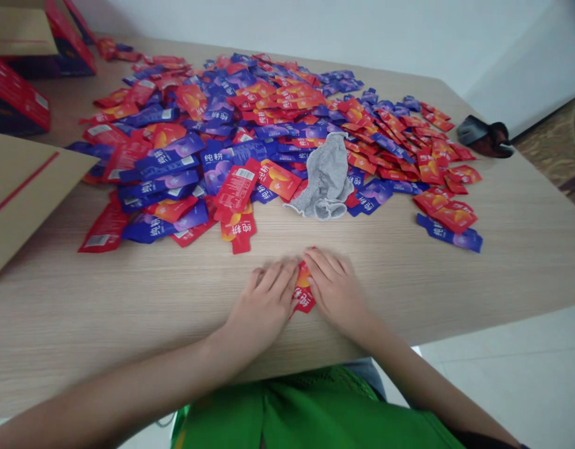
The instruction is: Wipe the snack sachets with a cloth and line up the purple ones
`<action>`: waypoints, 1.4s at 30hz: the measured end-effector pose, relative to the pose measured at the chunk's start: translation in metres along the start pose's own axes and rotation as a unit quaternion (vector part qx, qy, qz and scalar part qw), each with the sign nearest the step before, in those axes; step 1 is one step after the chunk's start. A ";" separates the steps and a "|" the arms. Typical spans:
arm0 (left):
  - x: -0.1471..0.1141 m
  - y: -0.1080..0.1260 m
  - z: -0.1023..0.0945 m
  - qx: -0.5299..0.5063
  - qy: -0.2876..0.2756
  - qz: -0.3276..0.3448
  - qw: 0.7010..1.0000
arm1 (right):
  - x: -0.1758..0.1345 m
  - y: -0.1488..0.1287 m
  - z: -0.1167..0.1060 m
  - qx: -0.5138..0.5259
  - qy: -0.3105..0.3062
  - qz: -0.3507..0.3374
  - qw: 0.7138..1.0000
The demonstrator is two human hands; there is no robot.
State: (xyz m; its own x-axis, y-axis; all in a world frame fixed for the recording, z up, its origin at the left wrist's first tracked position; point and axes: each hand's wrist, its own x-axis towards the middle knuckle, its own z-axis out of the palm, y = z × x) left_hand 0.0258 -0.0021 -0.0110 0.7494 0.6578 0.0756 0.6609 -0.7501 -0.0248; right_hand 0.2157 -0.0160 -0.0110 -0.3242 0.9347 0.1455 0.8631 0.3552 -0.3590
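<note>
The near sachet (304, 290) is showing red, orange and white; the pile of packets (269, 115) over there is mixing reds with purple-blues. Pale wood grain is streaking the tabletop (175, 299), a cloth (325, 171) is looking grey, and a shirt (306, 415) is glowing green.

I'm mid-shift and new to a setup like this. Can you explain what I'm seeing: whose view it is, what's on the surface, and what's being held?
There is no machine here: these are a person's bare hands. The single picture comes from a camera worn on that person's head, looking forward and down. The left hand and right hand rest on a wood-patterned table, with a red packet between them. Both touch it; whether they grip or just press it, I can't tell. Beyond lies a wide pile of red and purple packets, with a crumpled grey cloth item at its near edge. Printed cartons stand at the left.
</note>
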 end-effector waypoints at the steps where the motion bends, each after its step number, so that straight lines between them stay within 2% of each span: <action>1: 0.003 -0.002 0.001 -0.001 0.002 -0.003 1.000 | 0.000 0.000 0.002 -0.014 -0.008 0.004 1.000; 5: 0.016 -0.010 -0.002 -0.008 0.025 -0.030 0.999 | 0.012 0.000 0.013 -0.049 -0.006 0.034 0.998; 8: 0.015 -0.011 -0.011 0.007 0.059 -0.054 0.997 | 0.021 0.000 0.012 -0.057 0.011 0.037 0.998; 11: 0.003 -0.005 -0.015 0.008 0.058 -0.031 0.998 | 0.030 0.004 -0.006 -0.046 0.062 0.027 0.997; 15: -0.010 0.004 -0.007 -0.002 0.012 -0.009 1.000 | 0.066 0.023 -0.036 -0.050 0.171 0.032 0.983; 17: -0.010 0.005 -0.003 -0.001 0.002 -0.025 1.000 | 0.092 0.037 -0.034 -0.072 0.158 0.031 0.984; 20: -0.008 0.003 -0.001 -0.008 0.000 -0.035 0.999 | 0.128 0.057 -0.012 -0.111 0.071 0.016 0.991; 23: -0.008 -0.001 0.000 -0.032 0.008 -0.035 0.999 | 0.142 0.070 0.004 -0.115 0.033 0.015 0.993; 25: -0.009 -0.003 0.001 -0.046 0.014 -0.040 0.998 | 0.138 0.075 -0.004 -0.067 0.070 0.037 0.995; 28: -0.013 -0.004 0.001 -0.061 0.010 -0.049 0.997 | 0.114 0.071 -0.040 0.040 0.218 0.090 0.971; 30: -0.014 -0.003 0.001 -0.068 0.006 -0.051 0.996 | 0.092 0.055 -0.064 0.091 0.304 0.109 0.942; 32: -0.015 -0.003 0.001 -0.070 0.005 -0.054 0.996 | 0.072 0.030 -0.071 0.129 0.324 0.112 0.930; 33: -0.014 -0.002 0.001 -0.070 0.006 -0.056 0.996 | 0.064 0.017 -0.066 0.141 0.304 0.101 0.937; 35: -0.014 -0.002 0.001 -0.070 0.008 -0.056 0.996 | 0.051 -0.006 -0.045 0.136 0.198 0.039 0.970; 36: -0.014 -0.002 0.001 -0.071 0.009 -0.055 0.996 | 0.047 -0.015 -0.031 0.108 0.130 -0.007 0.986; 38: -0.014 -0.003 0.001 -0.072 0.009 -0.054 0.996 | 0.041 -0.022 -0.006 0.034 0.036 -0.058 0.997; 40: -0.014 -0.003 0.001 -0.072 0.004 -0.056 0.996 | 0.039 -0.019 0.007 -0.025 -0.003 -0.060 0.998; 42: -0.013 -0.003 -0.001 -0.071 -0.003 -0.059 0.996 | 0.037 -0.009 0.009 -0.051 -0.011 -0.045 0.998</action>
State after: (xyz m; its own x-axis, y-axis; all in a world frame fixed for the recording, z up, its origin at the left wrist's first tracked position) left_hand 0.0139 -0.0081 -0.0108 0.6675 0.7419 0.0643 0.7321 -0.6696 0.1254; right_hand 0.1922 0.0156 -0.0102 -0.4086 0.8998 0.1528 0.8653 0.4352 -0.2488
